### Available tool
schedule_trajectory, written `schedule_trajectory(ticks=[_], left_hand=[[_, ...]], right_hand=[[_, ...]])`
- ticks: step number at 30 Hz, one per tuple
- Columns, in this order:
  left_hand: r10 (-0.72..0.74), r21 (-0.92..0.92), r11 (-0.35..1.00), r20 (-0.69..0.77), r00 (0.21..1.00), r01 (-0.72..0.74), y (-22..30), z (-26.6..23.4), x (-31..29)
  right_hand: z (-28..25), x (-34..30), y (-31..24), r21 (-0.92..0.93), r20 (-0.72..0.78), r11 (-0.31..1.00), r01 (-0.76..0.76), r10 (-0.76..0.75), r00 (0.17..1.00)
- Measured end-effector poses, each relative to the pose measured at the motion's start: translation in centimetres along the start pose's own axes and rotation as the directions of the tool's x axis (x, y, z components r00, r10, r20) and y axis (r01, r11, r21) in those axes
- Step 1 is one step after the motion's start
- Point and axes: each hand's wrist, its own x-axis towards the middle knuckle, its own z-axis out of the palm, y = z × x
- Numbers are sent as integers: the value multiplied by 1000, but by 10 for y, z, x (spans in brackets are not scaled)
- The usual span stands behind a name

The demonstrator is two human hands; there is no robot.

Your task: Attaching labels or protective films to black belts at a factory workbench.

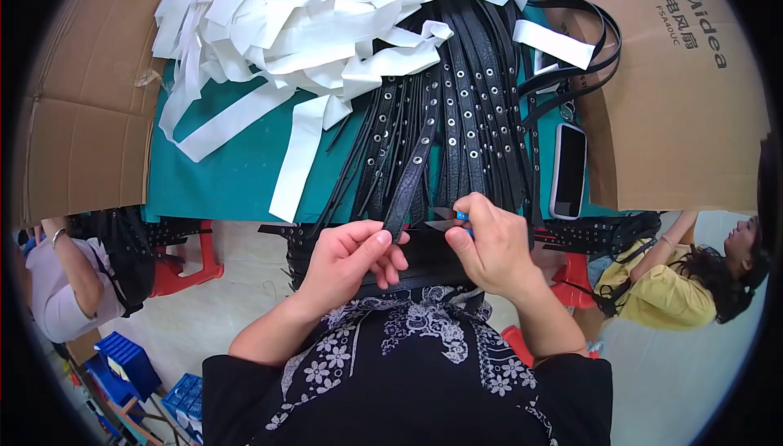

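Between the thumb and fingers of my left hand (pixel 342 265) is the end of a black belt strap (pixel 409 175) set with silver eyelets. The strap runs up from my grip into a bundle of similar eyeleted straps (pixel 465 107) on the table. My right hand (pixel 499 248) is closed around small thread snips (pixel 440 224) with a blue handle. Their two blades stand apart and point left toward the strap's end, without visibly touching it. My fingers cover most of the snips' handle.
White fabric strips (pixel 302 13) are heaped across the back of the green table (pixel 236 177). A phone (pixel 569 170) lies at its right edge. Cardboard boxes (pixel 90 95) flank both sides. People sit at left and right; blue crates (pixel 130 364) stand lower left.
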Motion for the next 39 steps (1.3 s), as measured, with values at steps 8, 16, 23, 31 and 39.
schedule_trajectory(ticks=[8,16,23,31,39], left_hand=[[-11,99,995,15,1000,10,1,-3,-2],[57,209,976,29,998,-62,-4,-2,-5],[20,186,982,55,998,-30,0,-4,-4],[53,191,980,52,997,-62,-1,-5,-3],[98,250,962,54,994,-109,-4,-6,-4]], right_hand=[[-5,11,-18,-240,32,954,179,-176,984],[-3,20,-18,-302,88,910,285,-271,958],[5,23,-14,-311,99,881,356,-343,934],[7,26,-14,-314,86,877,363,-355,931],[8,26,-12,-296,56,891,344,-344,937]])
